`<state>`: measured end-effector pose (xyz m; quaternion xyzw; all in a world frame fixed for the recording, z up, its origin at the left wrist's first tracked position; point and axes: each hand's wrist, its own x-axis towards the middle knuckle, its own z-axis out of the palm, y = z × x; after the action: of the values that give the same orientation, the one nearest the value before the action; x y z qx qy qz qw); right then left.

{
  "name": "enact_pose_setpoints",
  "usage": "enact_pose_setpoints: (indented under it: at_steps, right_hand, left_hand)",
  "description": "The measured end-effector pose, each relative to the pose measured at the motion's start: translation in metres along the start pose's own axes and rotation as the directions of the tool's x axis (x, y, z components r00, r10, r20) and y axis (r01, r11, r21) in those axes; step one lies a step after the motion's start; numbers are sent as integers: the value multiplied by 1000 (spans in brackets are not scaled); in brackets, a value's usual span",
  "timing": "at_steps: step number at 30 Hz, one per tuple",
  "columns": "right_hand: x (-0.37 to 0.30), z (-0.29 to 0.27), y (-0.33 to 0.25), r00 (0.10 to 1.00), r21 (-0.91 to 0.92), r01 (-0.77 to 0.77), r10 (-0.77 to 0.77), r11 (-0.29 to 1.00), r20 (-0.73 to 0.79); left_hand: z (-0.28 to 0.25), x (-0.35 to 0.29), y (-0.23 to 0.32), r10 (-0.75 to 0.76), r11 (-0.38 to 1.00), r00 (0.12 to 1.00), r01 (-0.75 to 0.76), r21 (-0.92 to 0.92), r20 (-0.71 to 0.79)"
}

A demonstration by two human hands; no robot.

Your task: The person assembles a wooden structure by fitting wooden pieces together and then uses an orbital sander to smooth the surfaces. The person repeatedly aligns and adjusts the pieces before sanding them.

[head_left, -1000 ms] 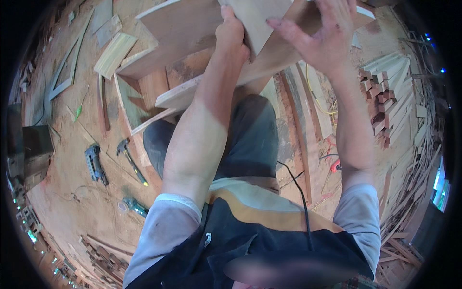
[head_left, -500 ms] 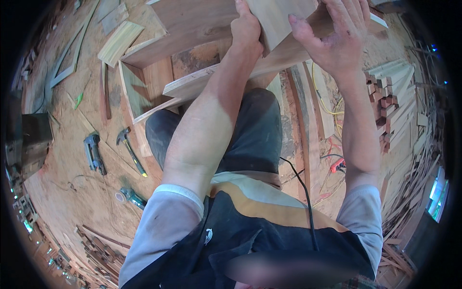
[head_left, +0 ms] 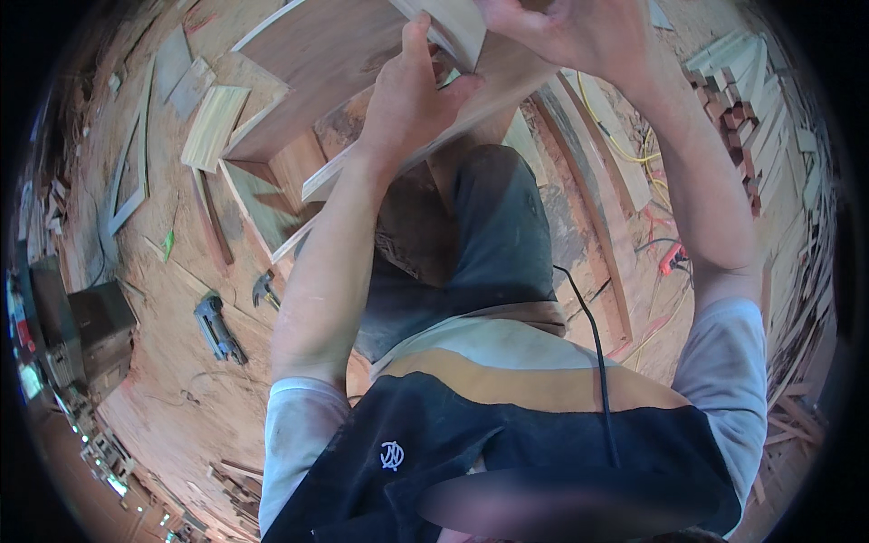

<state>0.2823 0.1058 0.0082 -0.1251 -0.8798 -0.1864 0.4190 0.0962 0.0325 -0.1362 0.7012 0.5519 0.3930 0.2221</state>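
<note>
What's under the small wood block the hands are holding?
The block sits against a long plank and a wooden box frame. The left hand and right hand cover the contact, so any fastening is hidden.

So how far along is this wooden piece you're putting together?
Done: several boards already stand joined as an open box frame. In hand: the left hand and right hand both grip a pale wooden block at the frame's upper edge. Left: the frame's side looks open, and the nail gun and hammer lie unused on the floor.
</note>
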Motion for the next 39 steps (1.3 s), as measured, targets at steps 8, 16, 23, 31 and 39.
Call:
enact_pose_setpoints:
  at_steps: [8, 16, 23, 31, 39]
  right_hand:
    - [0, 7, 6, 999, 73, 13, -10, 997, -50]
    - [15, -8, -5, 982, 1, -126, 125, 992, 140]
    - [30, 2, -19, 973, -125, -198, 210, 972, 93]
    - [27, 10, -17, 984, -172, -151, 164, 973, 67]
    - [22, 8, -12, 990, -208, -36, 63, 978, 126]
  left_hand:
    - [8, 1, 3, -20, 996, 1000, 18, 82, 23]
    - [9, 0, 1, -11, 997, 1000, 11, 71, -1]
    - [7, 0, 1, -76, 997, 993, 77, -10, 85]
    - [8, -2, -7, -9, 1000, 996, 7, 15, 84]
    - [10, -3, -5, 23, 998, 1000, -22, 55, -18]
